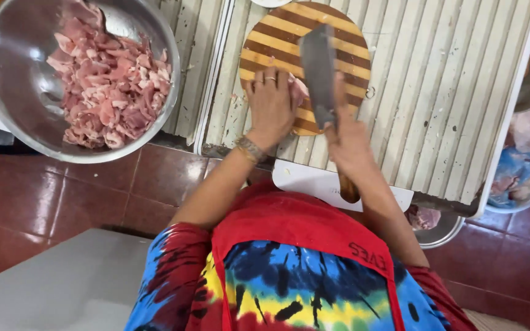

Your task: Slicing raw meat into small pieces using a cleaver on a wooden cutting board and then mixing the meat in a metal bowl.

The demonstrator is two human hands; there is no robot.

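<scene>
Pressing pale pink meat (299, 91), left hand (271, 104); right hand (348, 144) gripping cleaver (318, 70).

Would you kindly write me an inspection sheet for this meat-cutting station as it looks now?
Surface: ribbed pale worktop, specked with scraps.
Job's things: round striped wooden cutting board; piece of raw meat on it; cleaver with its blade over the board.
Clutter: large steel bowl of sliced raw meat to the left; bagged meat at the right edge; a second steel bowl under the worktop's near edge.
Grippers: left hand presses flat on the meat; right hand grips the cleaver's wooden handle.
Cables: nothing seen.
Surroundings: dark red tiled floor; grey surface at lower left.
</scene>
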